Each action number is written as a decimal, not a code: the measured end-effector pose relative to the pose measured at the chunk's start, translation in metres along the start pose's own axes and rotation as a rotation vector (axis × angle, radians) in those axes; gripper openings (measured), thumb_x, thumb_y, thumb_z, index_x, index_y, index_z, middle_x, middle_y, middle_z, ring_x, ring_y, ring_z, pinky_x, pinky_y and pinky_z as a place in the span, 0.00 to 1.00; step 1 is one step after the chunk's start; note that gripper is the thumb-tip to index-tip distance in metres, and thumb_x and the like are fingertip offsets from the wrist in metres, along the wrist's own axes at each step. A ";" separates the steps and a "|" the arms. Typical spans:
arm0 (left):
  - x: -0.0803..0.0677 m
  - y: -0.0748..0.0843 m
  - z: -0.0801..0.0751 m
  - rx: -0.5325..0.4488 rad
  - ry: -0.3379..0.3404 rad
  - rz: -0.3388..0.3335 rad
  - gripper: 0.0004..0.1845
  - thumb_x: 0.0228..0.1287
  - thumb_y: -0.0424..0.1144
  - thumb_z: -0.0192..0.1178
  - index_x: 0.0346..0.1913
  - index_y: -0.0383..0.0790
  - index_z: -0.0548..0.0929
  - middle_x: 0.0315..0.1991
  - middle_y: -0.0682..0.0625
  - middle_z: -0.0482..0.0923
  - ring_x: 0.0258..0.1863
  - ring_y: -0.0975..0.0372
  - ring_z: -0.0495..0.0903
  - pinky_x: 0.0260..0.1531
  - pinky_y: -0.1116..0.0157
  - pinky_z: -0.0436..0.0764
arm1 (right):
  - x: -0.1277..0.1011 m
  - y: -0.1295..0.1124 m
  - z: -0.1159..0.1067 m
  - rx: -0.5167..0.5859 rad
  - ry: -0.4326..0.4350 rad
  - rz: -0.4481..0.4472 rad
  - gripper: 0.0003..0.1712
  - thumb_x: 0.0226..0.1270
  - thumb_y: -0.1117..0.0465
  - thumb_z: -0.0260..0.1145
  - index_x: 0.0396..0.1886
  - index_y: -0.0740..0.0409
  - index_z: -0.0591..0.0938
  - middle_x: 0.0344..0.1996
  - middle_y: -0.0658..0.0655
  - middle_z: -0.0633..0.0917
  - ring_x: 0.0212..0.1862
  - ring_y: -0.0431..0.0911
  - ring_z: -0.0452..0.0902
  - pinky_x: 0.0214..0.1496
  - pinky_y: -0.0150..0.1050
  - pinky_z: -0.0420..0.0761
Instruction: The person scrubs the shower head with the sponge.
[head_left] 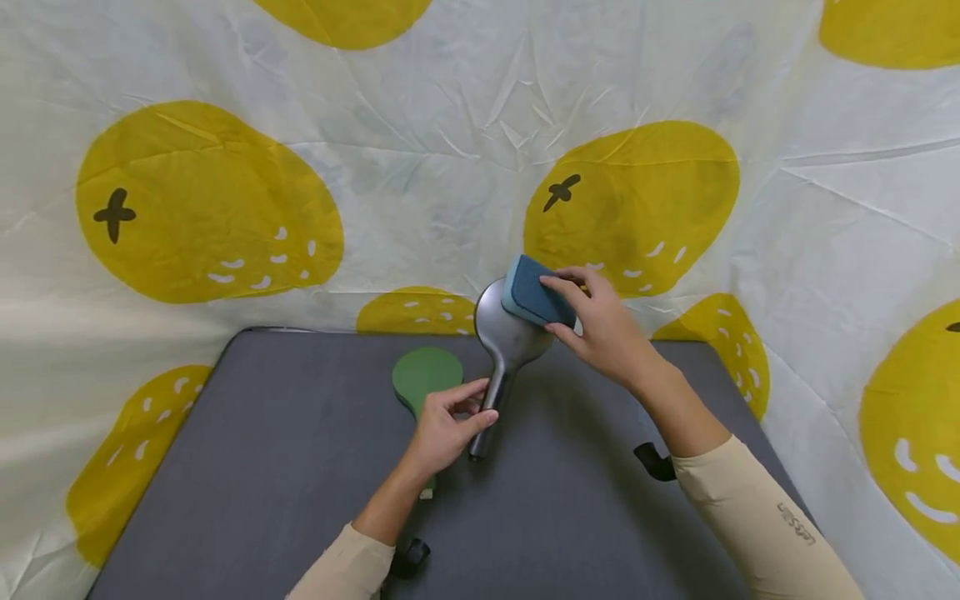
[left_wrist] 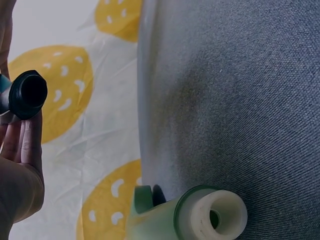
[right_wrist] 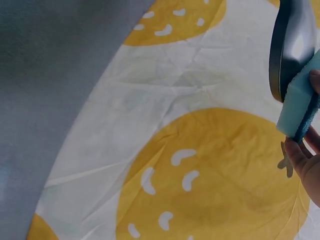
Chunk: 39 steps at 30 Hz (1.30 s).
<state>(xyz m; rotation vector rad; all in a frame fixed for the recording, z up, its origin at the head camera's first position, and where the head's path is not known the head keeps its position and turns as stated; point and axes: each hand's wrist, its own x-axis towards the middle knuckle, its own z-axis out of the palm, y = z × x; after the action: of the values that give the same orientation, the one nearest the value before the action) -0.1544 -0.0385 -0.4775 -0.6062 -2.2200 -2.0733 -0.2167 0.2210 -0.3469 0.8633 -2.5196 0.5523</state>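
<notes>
A silver shower head [head_left: 498,337] is tilted up over the grey table, its handle gripped by my left hand [head_left: 444,427] between thumb and fingers. In the left wrist view the handle's dark threaded end [left_wrist: 31,94] points toward the camera. My right hand [head_left: 603,329] pinches a blue sponge [head_left: 534,292] with a darker scouring side. The light side of the sponge [right_wrist: 297,107] lies against the back of the round head in the right wrist view, covering part of it. Beyond my left hand lies a green shower head [head_left: 427,372], its handle partly hidden behind that hand.
The green handle ends in a white hollow connector [left_wrist: 222,217]. Below it all is the grey table [head_left: 300,450]. A curtain [head_left: 420,208] with yellow fruit prints hangs behind and beside it. Black straps [head_left: 655,461] show by both forearms.
</notes>
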 end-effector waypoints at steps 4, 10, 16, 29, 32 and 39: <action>-0.001 0.000 0.001 0.007 0.001 -0.012 0.23 0.61 0.28 0.72 0.60 0.29 0.84 0.45 0.33 0.87 0.37 0.66 0.83 0.38 0.70 0.85 | -0.010 -0.007 0.008 -0.055 0.020 -0.079 0.38 0.58 0.61 0.81 0.68 0.59 0.77 0.64 0.70 0.75 0.62 0.64 0.73 0.62 0.60 0.80; -0.001 0.002 0.002 0.003 0.003 0.019 0.23 0.62 0.27 0.71 0.60 0.27 0.83 0.44 0.33 0.87 0.36 0.66 0.84 0.38 0.70 0.85 | -0.035 -0.021 0.023 -0.121 0.052 -0.210 0.43 0.52 0.60 0.85 0.69 0.57 0.78 0.64 0.71 0.75 0.62 0.66 0.73 0.61 0.61 0.80; -0.002 0.000 0.003 -0.006 -0.009 0.056 0.19 0.63 0.28 0.71 0.57 0.30 0.86 0.43 0.35 0.87 0.34 0.67 0.84 0.36 0.70 0.85 | -0.056 -0.036 0.032 -0.170 0.049 -0.277 0.45 0.46 0.57 0.87 0.68 0.54 0.80 0.62 0.70 0.76 0.59 0.65 0.75 0.57 0.59 0.83; -0.003 0.000 0.001 0.031 -0.008 0.119 0.16 0.64 0.30 0.71 0.55 0.34 0.88 0.45 0.39 0.89 0.33 0.65 0.83 0.37 0.63 0.86 | -0.040 -0.060 0.024 -0.282 0.020 -0.289 0.40 0.55 0.56 0.84 0.68 0.54 0.80 0.63 0.69 0.75 0.58 0.63 0.75 0.60 0.55 0.83; -0.003 -0.001 0.003 0.040 -0.015 0.119 0.19 0.64 0.30 0.71 0.59 0.34 0.86 0.49 0.38 0.88 0.35 0.66 0.83 0.39 0.64 0.87 | -0.028 -0.061 0.019 -0.284 0.023 -0.260 0.39 0.56 0.57 0.83 0.69 0.54 0.80 0.64 0.69 0.75 0.59 0.63 0.74 0.61 0.55 0.82; -0.004 0.003 0.005 0.005 0.004 0.055 0.21 0.63 0.30 0.71 0.60 0.33 0.86 0.52 0.37 0.87 0.37 0.64 0.83 0.38 0.62 0.86 | 0.007 -0.053 0.002 -0.227 0.019 -0.160 0.37 0.61 0.60 0.80 0.70 0.58 0.77 0.65 0.72 0.73 0.61 0.67 0.71 0.64 0.59 0.78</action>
<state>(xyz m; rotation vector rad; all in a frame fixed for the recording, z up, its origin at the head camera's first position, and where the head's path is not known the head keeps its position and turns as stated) -0.1487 -0.0345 -0.4760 -0.6536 -2.1798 -2.0412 -0.1878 0.1778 -0.3333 0.9553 -2.4101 0.2167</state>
